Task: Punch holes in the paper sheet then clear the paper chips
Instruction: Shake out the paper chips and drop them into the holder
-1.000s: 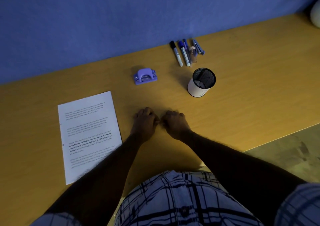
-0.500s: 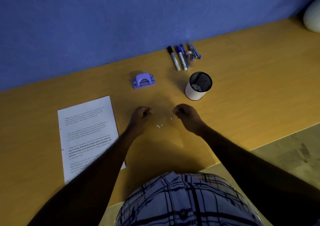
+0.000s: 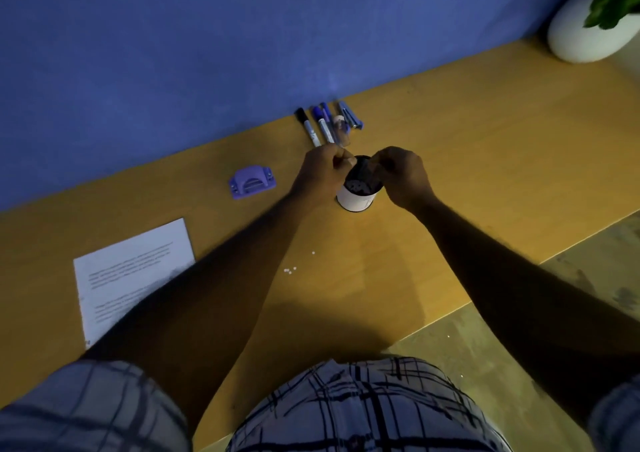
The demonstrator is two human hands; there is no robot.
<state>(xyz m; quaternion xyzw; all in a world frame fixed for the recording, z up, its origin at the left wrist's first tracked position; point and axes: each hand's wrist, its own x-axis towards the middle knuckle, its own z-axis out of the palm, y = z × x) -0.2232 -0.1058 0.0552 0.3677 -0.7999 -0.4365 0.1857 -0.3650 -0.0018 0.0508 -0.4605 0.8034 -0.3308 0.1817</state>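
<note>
My left hand [image 3: 323, 171] and my right hand [image 3: 401, 174] hover over the black-rimmed white cup [image 3: 356, 200], one on each side of its mouth. Each hand's fingertips are pinched together on tiny paper chips that are hardly visible. A few white paper chips [image 3: 291, 270] lie on the yellow desk between my forearms, with one more chip [image 3: 313, 253] a little farther back. The printed paper sheet [image 3: 135, 264] lies flat at the left, partly under my left forearm. The purple hole punch [image 3: 252, 182] sits left of the cup.
Several markers and pens [image 3: 325, 124] lie against the blue wall behind the cup. A white plant pot [image 3: 581, 35] stands at the far right corner. The desk's front edge [image 3: 450, 307] runs diagonally at the right, with floor beyond it.
Both hands rose from the chips on the desk and moved back and right to the cup's mouth. The view has tilted, and the plant pot now shows.
</note>
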